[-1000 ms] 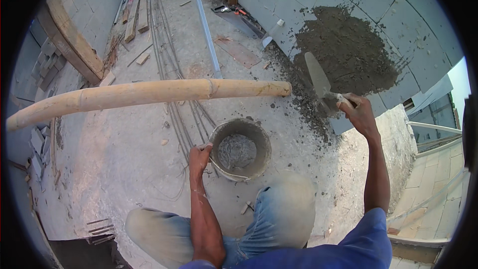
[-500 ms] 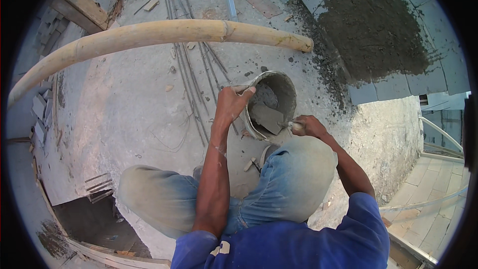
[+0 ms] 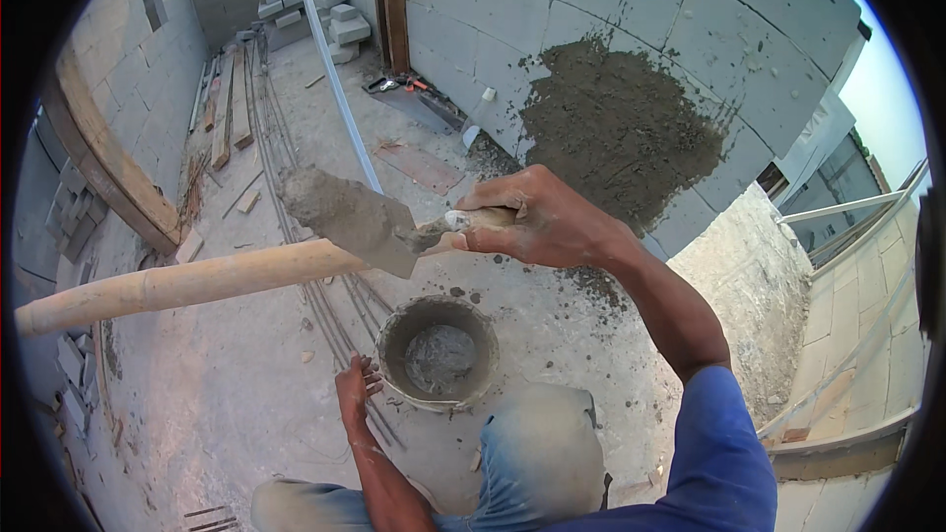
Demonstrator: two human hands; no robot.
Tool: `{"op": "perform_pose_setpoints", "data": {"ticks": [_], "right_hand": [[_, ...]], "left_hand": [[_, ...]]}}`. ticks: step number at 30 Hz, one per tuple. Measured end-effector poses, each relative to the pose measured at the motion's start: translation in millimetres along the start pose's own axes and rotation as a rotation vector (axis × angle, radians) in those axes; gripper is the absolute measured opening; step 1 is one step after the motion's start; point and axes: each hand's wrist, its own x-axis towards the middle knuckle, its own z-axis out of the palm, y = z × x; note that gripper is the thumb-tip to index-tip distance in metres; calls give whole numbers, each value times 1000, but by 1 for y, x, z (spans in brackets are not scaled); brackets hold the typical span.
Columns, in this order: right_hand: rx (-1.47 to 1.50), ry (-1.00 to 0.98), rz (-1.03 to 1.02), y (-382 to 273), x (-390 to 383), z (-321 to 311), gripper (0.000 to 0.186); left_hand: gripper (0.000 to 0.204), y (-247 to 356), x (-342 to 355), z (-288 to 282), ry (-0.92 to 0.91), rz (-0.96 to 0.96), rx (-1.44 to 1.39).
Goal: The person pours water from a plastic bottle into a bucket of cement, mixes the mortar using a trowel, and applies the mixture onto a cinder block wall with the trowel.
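Observation:
My right hand [image 3: 542, 222] is closed round the handle of a trowel [image 3: 399, 248], held raised in the middle of the view. A thick heap of wet grey mortar [image 3: 330, 205] sits on its blade. Below it on the floor stands a round bucket [image 3: 392, 347] with mortar-coated walls and some mortar in the bottom. Just left of the bucket is my left hand [image 3: 355, 394], open and holding nothing, its fingers apart and pointing toward the rim. A rough patch of mortar [image 3: 621, 123] covers part of the grey block wall [image 3: 473, 5] at the upper right.
A bamboo pole [image 3: 187, 286] crosses from the left, passing behind the trowel. Long steel bars [image 3: 279, 138] lie along the floor, with a straight metal bar [image 3: 335, 69] nearby. Stacked blocks [image 3: 345, 25] and timber planks [image 3: 239, 103] are farther back. A wooden post [image 3: 118, 163] leans at left.
The trowel has come up out of the bucket, loaded with mortar. My left hand has let go of the bucket's rim and moved beside it. The view has tilted up toward the wall.

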Motion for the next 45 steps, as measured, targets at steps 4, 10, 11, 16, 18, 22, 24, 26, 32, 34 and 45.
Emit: {"op": "perform_pose_setpoints", "data": {"ticks": [4,10,11,16,18,22,24,26,32,34,45], "right_hand": [[406,-67,37,-11,33,-63,33],[174,712,555,134,5,-164,35],[-92,984,596,160,-23,-175,39],[-19,1600,230,108,-142,-95,34],[184,1440,435,112,-173,-41,33],[85,514,885,112,-201,64,26],[-271,230,583,118,-200,101,26],[-428,11,599,107,-170,132,23],[-1027,-297,336,173,-132,197,22],[-991,-421,366,176,-134,204,25],[-19,265,599,177,-212,227,30]], "left_hand": [[62,2,3,-25,198,18,11],[62,3,6,-12,190,-15,-13],[62,11,9,-3,147,-13,2],[61,14,-10,-5,51,-61,63],[60,18,-6,8,22,-69,75],[55,21,1,17,-48,48,260],[53,39,-13,47,-61,183,194],[52,51,-18,71,-70,263,333],[46,75,-74,128,-170,346,505],[44,69,-81,134,-177,462,523],[46,67,-53,107,-73,314,431]]}}
